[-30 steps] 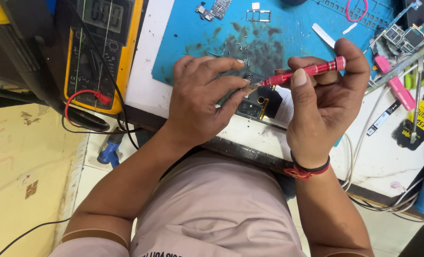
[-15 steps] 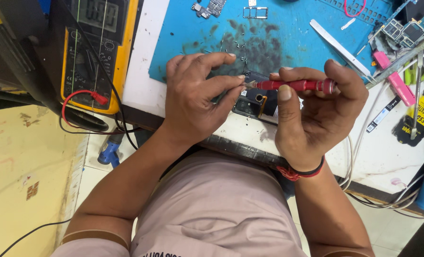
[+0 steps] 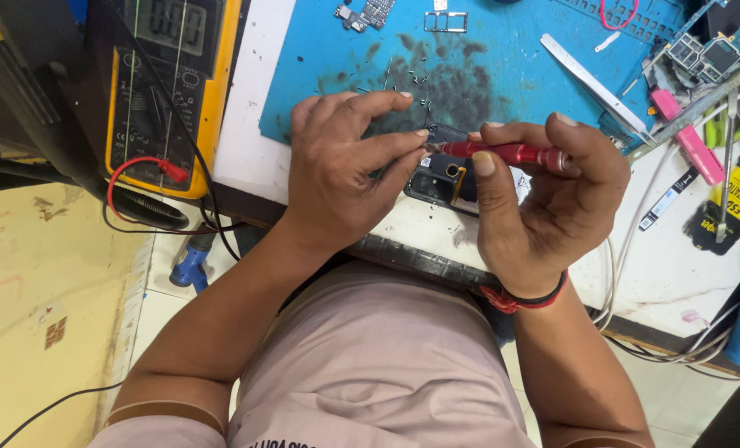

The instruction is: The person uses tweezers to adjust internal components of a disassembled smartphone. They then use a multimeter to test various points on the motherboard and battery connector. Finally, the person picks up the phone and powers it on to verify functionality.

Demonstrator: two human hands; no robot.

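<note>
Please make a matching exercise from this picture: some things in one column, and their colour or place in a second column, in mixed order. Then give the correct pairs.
Things:
1. screwdriver
2. multimeter
3. work mat
4. tweezers

Descriptions:
A. blue, stained dark in the middle
B. red handle, held in the right hand
C. yellow casing, at the far left of the bench
D. pale metal, lying on the mat's right part

Pairs: 1-B, 2-C, 3-A, 4-D
</note>
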